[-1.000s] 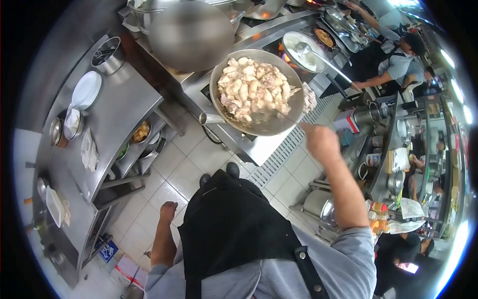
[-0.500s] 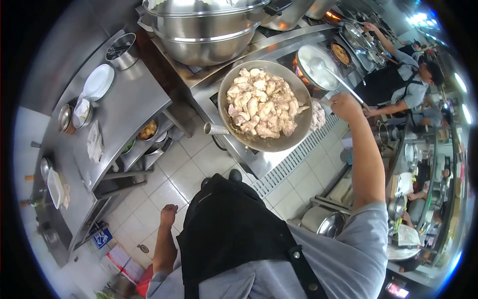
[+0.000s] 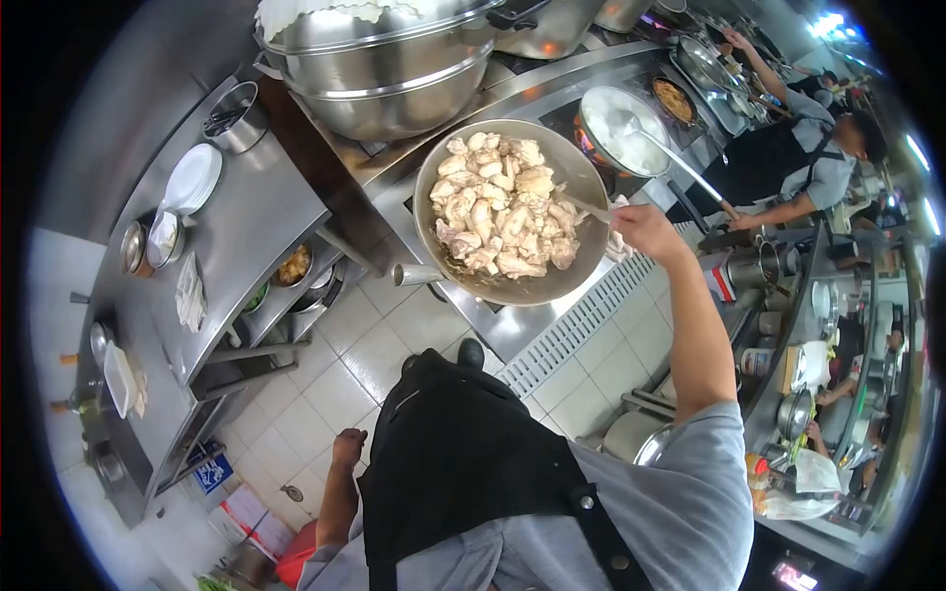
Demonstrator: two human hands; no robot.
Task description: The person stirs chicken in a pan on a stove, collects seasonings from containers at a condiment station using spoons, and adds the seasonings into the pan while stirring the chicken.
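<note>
Meat: pale, lightly browned pieces lie heaped in the pan, with some brownish liquid near its lower edge.
Utensil: a flat, light-coloured utensil slants over the pan's right rim, its far end among the meat; the shape of that end is hidden.
Right hand: the right hand is just beyond the pan's right rim, fingers clamped on the utensil.
Left hand: the left hand hangs low beside the black apron, well apart from the pan, fingers curled together.
Pan: it rests on the stove, its short hollow handle pointing left.
Next burner: a wok of whitish contents stands over a flame; a ladle lies across it, its handle's end at a co-worker's hand.
Behind: a big steel steamer stands near the pan; a small pan of orange-brown food is past the wok.
Left table: the steel table bears stacked white plates and a crumpled cloth.
Floor: a grate runs beside the stove.
</note>
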